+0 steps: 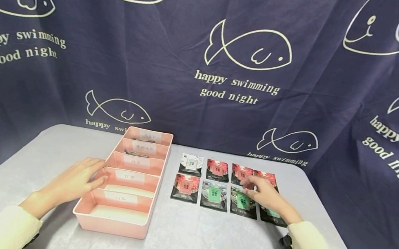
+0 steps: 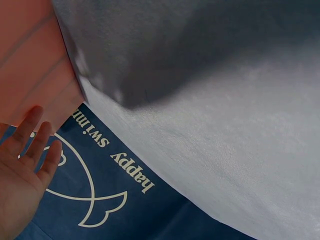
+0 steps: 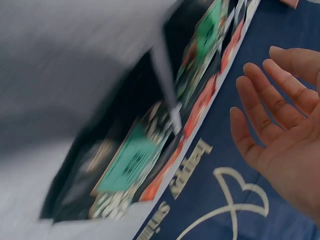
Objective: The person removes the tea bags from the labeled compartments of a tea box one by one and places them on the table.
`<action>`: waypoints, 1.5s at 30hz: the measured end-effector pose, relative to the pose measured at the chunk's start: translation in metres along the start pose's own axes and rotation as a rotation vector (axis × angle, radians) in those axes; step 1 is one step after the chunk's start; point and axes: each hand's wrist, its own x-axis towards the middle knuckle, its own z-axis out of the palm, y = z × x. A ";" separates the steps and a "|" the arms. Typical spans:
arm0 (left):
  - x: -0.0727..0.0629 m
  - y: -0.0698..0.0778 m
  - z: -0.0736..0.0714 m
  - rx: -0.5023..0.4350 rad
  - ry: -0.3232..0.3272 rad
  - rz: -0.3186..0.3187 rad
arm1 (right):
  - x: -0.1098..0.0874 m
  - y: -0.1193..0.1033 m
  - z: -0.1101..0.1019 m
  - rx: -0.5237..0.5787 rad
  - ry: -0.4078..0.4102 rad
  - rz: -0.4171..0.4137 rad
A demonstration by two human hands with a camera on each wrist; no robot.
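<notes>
My left hand (image 1: 77, 176) rests at the left rim of a long pink divided box (image 1: 112, 226), fingers straight in the left wrist view. Over the right part of two rows of tea sachets hovers my right hand (image 1: 265, 194); its fingers are loosely bent and nothing is between them in the right wrist view. The back row has a white sachet (image 1: 190, 170) and red ones, such as the red sachet (image 1: 217, 170). In front lie another red sachet (image 1: 185, 188) and green-labelled ones, including a green sachet (image 1: 214, 195). My right hand partly hides the rightmost sachets.
The box has several compartments with white paper labels (image 1: 129, 177). Dark sachets (image 1: 136, 153) lie in the two rear ones. A grey-white tabletop (image 1: 208, 240) runs back to a dark blue fish-printed curtain (image 1: 175, 76).
</notes>
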 end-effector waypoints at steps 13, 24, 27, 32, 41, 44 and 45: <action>0.001 0.000 0.001 0.004 -0.007 -0.005 | 0.033 -0.039 0.026 -0.012 -0.061 -0.145; 0.002 0.001 0.002 0.003 0.003 0.001 | 0.064 -0.073 0.035 -0.039 -0.117 -0.159; 0.002 0.002 0.001 -0.005 0.003 -0.004 | 0.072 -0.080 0.037 -0.082 -0.090 -0.222; 0.001 0.002 0.000 -0.007 -0.002 -0.010 | 0.086 -0.096 0.037 -0.078 -0.101 -0.251; 0.000 0.001 0.002 -0.005 -0.004 -0.013 | 0.113 -0.115 0.042 -0.113 -0.113 -0.272; 0.000 0.001 0.001 -0.006 -0.005 -0.012 | 0.121 -0.121 0.046 -0.129 -0.107 -0.298; 0.000 0.002 0.001 -0.006 -0.006 -0.012 | 0.124 -0.123 0.047 -0.130 -0.104 -0.308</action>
